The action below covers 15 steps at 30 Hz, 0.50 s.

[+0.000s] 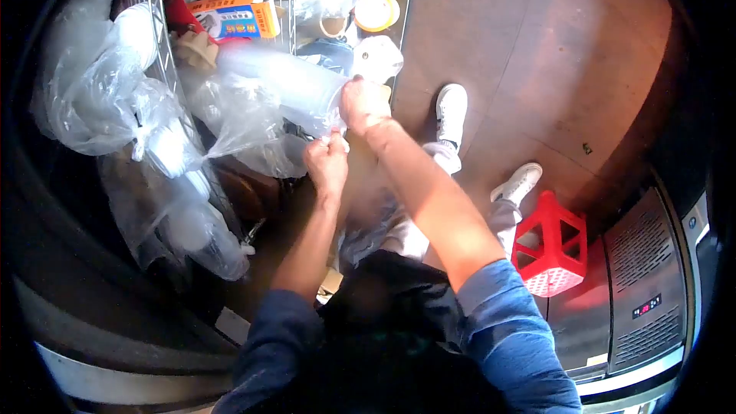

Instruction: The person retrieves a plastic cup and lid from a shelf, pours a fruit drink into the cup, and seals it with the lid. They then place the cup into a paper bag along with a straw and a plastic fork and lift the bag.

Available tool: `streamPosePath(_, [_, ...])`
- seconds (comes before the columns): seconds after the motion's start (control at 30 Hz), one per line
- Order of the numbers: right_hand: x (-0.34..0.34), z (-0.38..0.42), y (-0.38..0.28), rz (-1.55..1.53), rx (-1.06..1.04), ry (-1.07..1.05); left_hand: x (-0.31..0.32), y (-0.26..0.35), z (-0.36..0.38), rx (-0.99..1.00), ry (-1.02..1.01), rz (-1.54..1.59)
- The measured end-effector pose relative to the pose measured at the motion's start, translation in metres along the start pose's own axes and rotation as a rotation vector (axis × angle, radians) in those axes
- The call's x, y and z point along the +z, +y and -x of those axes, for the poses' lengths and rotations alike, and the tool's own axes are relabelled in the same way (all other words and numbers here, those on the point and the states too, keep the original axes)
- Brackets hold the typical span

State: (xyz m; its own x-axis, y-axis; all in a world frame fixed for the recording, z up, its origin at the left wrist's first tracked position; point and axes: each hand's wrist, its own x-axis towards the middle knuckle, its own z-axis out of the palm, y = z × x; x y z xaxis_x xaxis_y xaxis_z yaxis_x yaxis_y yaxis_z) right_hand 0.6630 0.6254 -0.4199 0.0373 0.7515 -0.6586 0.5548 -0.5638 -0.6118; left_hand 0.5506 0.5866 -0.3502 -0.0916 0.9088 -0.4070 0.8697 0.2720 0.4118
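A long translucent cylinder, apparently a stack of plastic cups in a clear plastic sleeve (pixel 280 80), lies slanted over the wire shelf. My right hand (pixel 364 103) is closed at its near end, with the fingers partly hidden. Just below and to the left, my left hand (pixel 327 162) is in a fist, pinching the sleeve's loose plastic end. Under the cylinder, and close to my left hand, is a crumpled clear plastic bag (pixel 241 119). Beyond my right hand sits a white bag or wrapped item (pixel 377 59).
On the shelf are an orange and blue box (pixel 238 19) and white tubs with orange rims (pixel 376 12). Bagged white cups (pixel 172 149) hang at the left of the wire rack (pixel 162 31). A red plastic stool (pixel 548 249) stands right, beside a vented metal cabinet (pixel 648 276).
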Motion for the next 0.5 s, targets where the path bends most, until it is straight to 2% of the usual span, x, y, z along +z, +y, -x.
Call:
streamPosePath(0.03, [-0.006, -0.002, 0.009, -0.029, -0.138, -0.085, -0.004, -0.001, -0.001, 0.042, -0.015, -0.004])
streamPosePath(0.07, [-0.012, -0.001, 0.018, -0.058, -0.274, -0.172, -0.006, -0.002, 0.002, 0.003, -0.008, -0.047])
streamPosePath(0.1, [-0.013, -0.005, 0.030, -0.137, -0.364, -0.212, -0.006, 0.001, 0.005, -0.088, -0.025, -0.002])
streamPosePath(0.13, [-0.002, -0.013, 0.038, -0.135, -0.364, -0.211, -0.008, 0.003, 0.007, -0.178, -0.033, 0.044])
streamPosePath(0.2, [0.015, -0.025, 0.043, -0.352, -0.502, -0.175, -0.013, 0.007, 0.007, -0.117, 0.012, 0.002])
streamPosePath(0.23, [0.018, -0.032, 0.046, -0.418, -0.583, -0.255, -0.015, 0.008, 0.008, -0.058, 0.042, -0.047])
streamPosePath(0.27, [0.023, -0.036, 0.047, -0.428, -0.581, -0.255, -0.017, 0.004, 0.011, -0.058, 0.038, -0.056])
streamPosePath(0.33, [0.016, -0.045, 0.042, -0.298, -0.469, -0.536, -0.016, -0.008, 0.010, 0.097, 0.159, -0.137])
streamPosePath(0.4, [0.014, -0.059, 0.044, -0.182, -0.514, -0.529, -0.021, -0.021, 0.008, 0.078, 0.153, -0.139])
streamPosePath(0.47, [0.010, -0.059, 0.043, 0.118, -0.467, -0.419, -0.035, -0.047, 0.007, -0.216, 0.227, 0.132])
streamPosePath(0.5, [-0.011, -0.054, 0.054, 0.077, -0.425, -0.282, -0.049, -0.086, 0.002, -0.187, 0.336, 0.100])
